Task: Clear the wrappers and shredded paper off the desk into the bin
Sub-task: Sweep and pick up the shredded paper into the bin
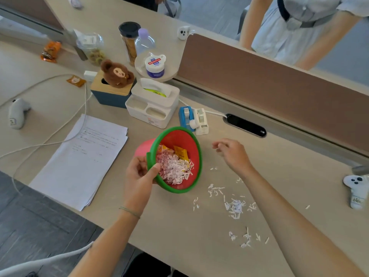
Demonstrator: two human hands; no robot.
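A small red bin [185, 140] with a green rim is tilted toward me at the desk's middle. My left hand [139, 174] grips its near rim, thumb inside. White shredded paper [173, 168] and yellow-orange wrappers [180, 152] lie inside it. My right hand [231, 152] hovers to the bin's right above the desk, fingers loosely curled, holding nothing that I can see. Loose paper shreds [235, 208] are scattered on the desk below my right hand, with more shreds [247, 238] near the front edge. An orange wrapper [75, 80] and an orange snack packet [51, 50] lie at the far left.
A stack of printed sheets [83, 162] lies left of the bin. Behind it stand a white tissue box [153, 104], tape dispensers [193, 118] and a plush toy [116, 73]. A white controller [356, 190] lies at the right edge. A person [295, 31] stands behind the divider.
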